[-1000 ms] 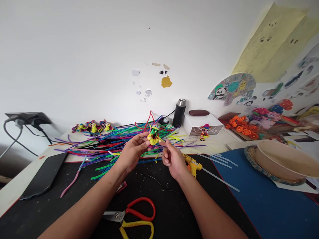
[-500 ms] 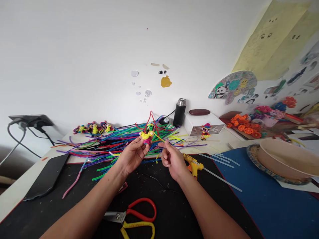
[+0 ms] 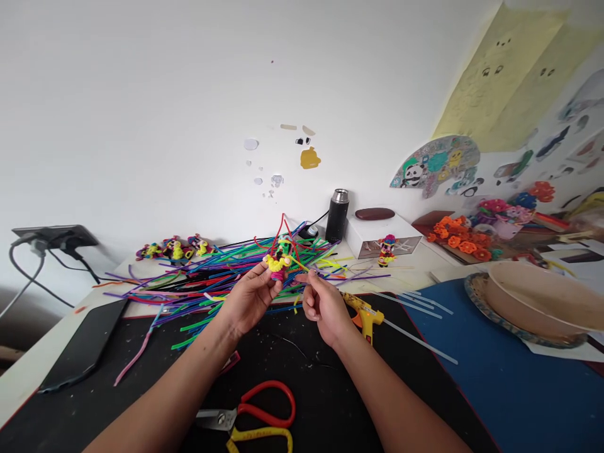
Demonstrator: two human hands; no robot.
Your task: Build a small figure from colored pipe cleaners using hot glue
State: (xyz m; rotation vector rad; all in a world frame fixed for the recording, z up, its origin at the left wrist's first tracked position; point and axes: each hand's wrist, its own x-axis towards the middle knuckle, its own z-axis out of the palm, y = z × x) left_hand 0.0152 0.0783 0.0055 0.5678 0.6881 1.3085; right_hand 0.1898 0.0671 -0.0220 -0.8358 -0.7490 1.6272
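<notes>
Between the fingertips of my left hand is a small pipe-cleaner doll, held upright, with a yellow ruffled middle, a magenta base and a green head part. My right hand pinches the free end of a yellow pipe cleaner that runs from the doll's right side. A heap of many-coloured pipe cleaners lies behind both hands. Red and yellow handled scissors rest on the black mat between my forearms. A yellow glue gun lies just right of my right hand.
A similar finished-looking doll stands before a white box, beside a black flask. Several more dolls lie at the back left. Glue sticks, a phone-like black slab and a beige basin flank the mat.
The whole view has shifted slightly. Both hands keep their grip on the doll and the yellow pipe cleaner, with hardly any movement between them.
</notes>
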